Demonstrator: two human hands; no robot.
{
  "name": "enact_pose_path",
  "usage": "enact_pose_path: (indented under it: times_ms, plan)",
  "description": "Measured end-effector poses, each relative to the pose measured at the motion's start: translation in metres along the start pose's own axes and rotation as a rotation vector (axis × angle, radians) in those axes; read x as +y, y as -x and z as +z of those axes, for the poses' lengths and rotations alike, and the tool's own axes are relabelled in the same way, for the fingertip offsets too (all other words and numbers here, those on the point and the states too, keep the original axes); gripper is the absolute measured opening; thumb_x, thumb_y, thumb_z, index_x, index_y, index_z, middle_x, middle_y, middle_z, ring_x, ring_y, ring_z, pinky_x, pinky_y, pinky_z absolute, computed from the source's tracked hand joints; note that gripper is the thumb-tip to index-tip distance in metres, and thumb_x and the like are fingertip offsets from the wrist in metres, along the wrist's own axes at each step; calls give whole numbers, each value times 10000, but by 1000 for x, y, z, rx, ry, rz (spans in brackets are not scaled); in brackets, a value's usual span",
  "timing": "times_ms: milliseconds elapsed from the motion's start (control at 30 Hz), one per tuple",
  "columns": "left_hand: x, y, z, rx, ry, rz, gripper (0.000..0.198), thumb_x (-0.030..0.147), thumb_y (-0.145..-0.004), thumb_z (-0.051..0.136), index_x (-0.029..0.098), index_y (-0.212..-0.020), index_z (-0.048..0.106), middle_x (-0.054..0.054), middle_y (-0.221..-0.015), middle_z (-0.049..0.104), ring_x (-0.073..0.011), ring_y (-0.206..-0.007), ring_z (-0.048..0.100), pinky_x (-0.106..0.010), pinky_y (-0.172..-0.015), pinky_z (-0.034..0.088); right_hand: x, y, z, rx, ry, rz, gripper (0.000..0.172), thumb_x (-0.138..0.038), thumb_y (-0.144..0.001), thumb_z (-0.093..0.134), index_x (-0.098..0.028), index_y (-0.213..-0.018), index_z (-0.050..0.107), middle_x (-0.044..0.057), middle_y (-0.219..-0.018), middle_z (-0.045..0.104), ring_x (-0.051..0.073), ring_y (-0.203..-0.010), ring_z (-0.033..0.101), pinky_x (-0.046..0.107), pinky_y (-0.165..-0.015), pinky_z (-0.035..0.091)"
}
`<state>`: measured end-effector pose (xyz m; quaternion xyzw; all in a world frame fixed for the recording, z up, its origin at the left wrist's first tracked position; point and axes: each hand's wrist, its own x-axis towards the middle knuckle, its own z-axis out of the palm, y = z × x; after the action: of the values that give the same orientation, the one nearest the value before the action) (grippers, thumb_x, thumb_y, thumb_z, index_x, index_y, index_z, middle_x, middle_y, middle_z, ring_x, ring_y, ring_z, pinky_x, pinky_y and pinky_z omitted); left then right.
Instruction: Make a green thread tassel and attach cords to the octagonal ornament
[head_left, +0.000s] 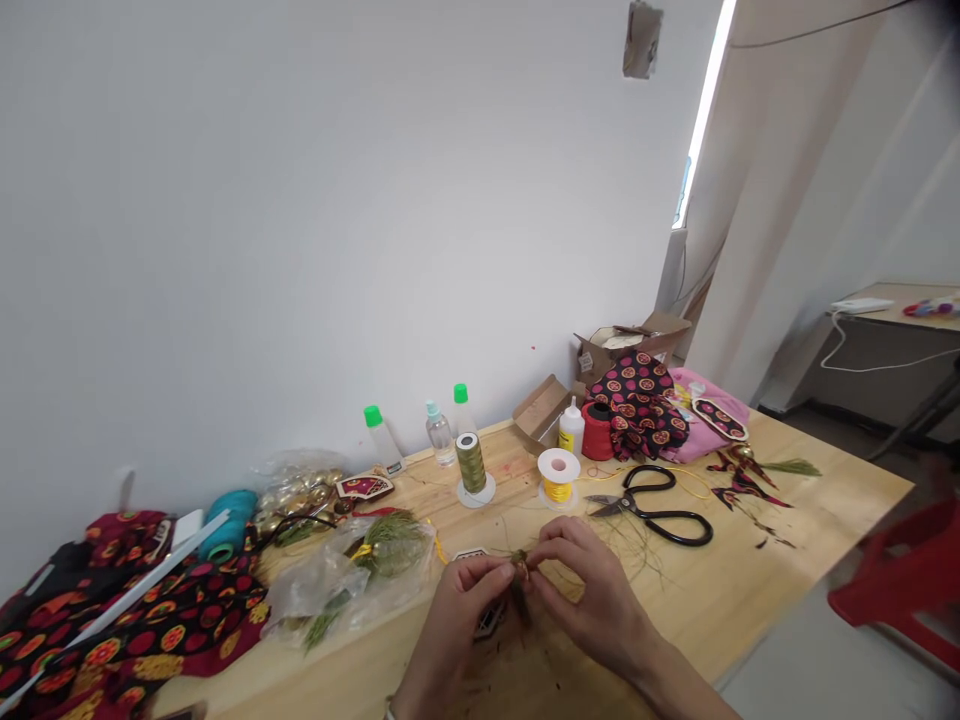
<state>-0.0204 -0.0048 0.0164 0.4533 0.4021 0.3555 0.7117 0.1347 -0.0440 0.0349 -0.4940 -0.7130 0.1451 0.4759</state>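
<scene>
My left hand [457, 610] and my right hand [592, 590] meet above the front of the wooden table [787, 560]. Both pinch a small tuft of olive-green thread [519, 570] between fingertips, its strands hanging down between the hands. A small patterned piece [487, 620] lies under my left hand, partly hidden. Just beyond the hands stand a spool of yellow thread [559, 478] and a spool of olive thread [471, 465]. Black scissors [660, 508] lie to the right of the yellow spool.
Patterned red-black fabric [135, 620] and a clear bag with green tassels [352, 570] lie left. Bottles [441, 432], a glue bottle [571, 428], a red spool [598, 432] and cardboard boxes [630, 345] line the wall. A red stool [900, 590] stands right.
</scene>
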Motion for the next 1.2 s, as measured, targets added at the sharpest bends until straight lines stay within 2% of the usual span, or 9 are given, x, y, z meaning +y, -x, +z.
enact_pose_path:
  times_ms: [200,433,600,700,800,900,967,1033,1200]
  plan:
    - [-1,-2,-2,-32,-13,31,204,297,-636,638,96,-636,672,-34,-562,610,-119,-536,505,-221,-539,359,6,2,9,-43,100,61,54,-165,-709,513,-184,-662,533,18,-668,556,146,-667,486,251,-602,379]
    - [-2,-3,-3,-20,-84,35,220,325,-645,627,111,-618,671,-15,-561,610,-98,-510,482,-197,-505,330,9,5,2,-45,41,80,88,-129,-721,478,-174,-683,544,32,-699,570,152,-702,494,263,-637,386]
    - [2,-3,0,1,-100,-5,245,357,-602,651,113,-588,672,-6,-504,595,-96,-451,454,-198,-460,308,8,2,-2,-58,-177,269,72,-153,-702,485,-164,-646,527,10,-641,548,133,-636,493,245,-598,402]
    - [5,-2,2,0,-125,-3,239,351,-587,661,113,-575,678,-13,-513,609,-101,-473,463,-199,-480,315,10,-1,-1,-62,-377,398,110,-235,-715,498,-154,-641,512,2,-616,528,125,-608,492,240,-581,405]
    - [8,-1,3,-7,-170,21,237,350,-581,662,115,-557,680,-6,-505,606,-93,-474,452,-195,-490,312,13,-3,2,-52,-569,452,183,-329,-715,517,-156,-663,485,-19,-597,485,100,-555,462,217,-531,385]
    - [8,-1,3,-7,-206,37,251,357,-581,659,109,-544,673,-2,-489,592,-84,-453,431,-193,-474,297,15,-4,5,-101,-744,533,265,-432,-727,487,-175,-699,428,-65,-543,400,47,-397,327,170,-377,272]
    - [7,-2,3,-26,-188,30,256,361,-595,650,108,-563,669,-10,-505,597,-87,-452,437,-198,-473,304,15,-5,6,-145,-784,581,299,-472,-729,472,-181,-713,405,-86,-517,342,32,-359,221,160,-336,164]
    - [5,-2,1,-63,-139,24,263,368,-621,631,108,-603,665,-27,-551,615,-100,-478,467,-207,-490,328,14,-7,5,-161,-776,573,307,-476,-726,481,-179,-715,404,-90,-510,309,34,-374,192,164,-345,134]
    - [2,-1,-1,-101,-116,19,268,362,-654,614,98,-664,662,-50,-628,628,-87,-497,469,-194,-478,316,13,-12,1,-168,-713,477,272,-422,-728,510,-160,-738,439,-77,-532,321,56,-461,273,172,-425,217]
